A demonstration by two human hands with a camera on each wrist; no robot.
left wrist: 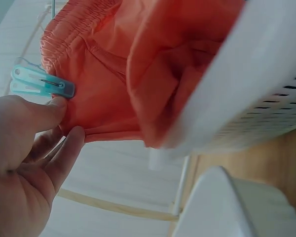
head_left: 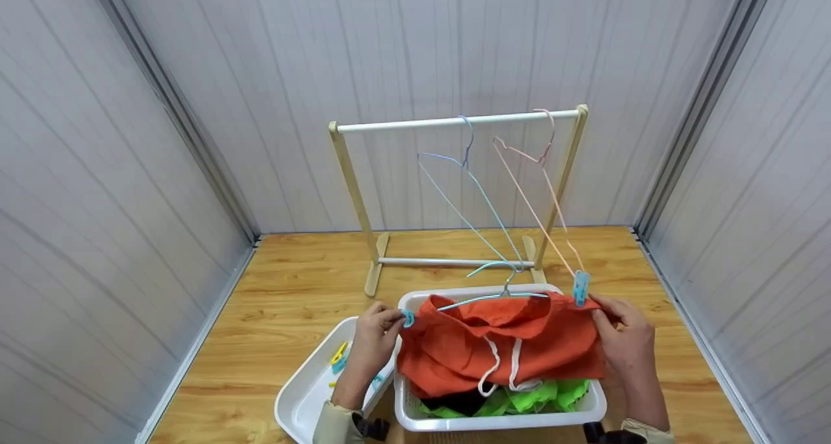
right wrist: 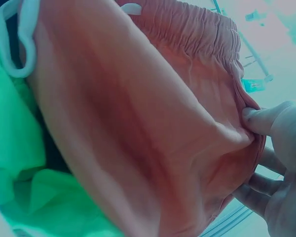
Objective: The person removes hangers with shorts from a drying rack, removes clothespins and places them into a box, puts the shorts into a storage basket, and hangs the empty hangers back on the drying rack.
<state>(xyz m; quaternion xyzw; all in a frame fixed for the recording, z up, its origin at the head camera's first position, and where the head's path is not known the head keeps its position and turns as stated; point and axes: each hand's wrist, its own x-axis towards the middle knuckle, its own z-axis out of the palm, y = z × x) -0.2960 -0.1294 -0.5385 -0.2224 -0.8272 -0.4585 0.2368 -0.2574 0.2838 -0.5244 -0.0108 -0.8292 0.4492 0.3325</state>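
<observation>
A pair of orange-red drawstring shorts (head_left: 558, 350) is spread between both hands over a white basket (head_left: 500, 424). A light-blue hanger (head_left: 477, 299) lies along the waistband. On the left side, my left hand (head_left: 375, 337) pinches the shorts' edge between thumb and fingers, just beside a blue clothespin (left wrist: 42, 82) clipped on the fabric. The opposite side is pinched by my right hand (head_left: 626, 333), with the thumb in front, as the right wrist view shows. Another blue clothespin (head_left: 581, 288) sits at that upper corner, close to the right fingers.
Behind the basket stands a wooden-legged rack with a white rail (head_left: 402, 124). A blue-purple hanger (head_left: 477, 181) and a pink hanger (head_left: 519, 184) hang from it. At the left, a white tray (head_left: 302, 385) contains yellow and blue clothespins. Bright green cloth (head_left: 532, 398) and black cloth (head_left: 461, 402) lie in the basket.
</observation>
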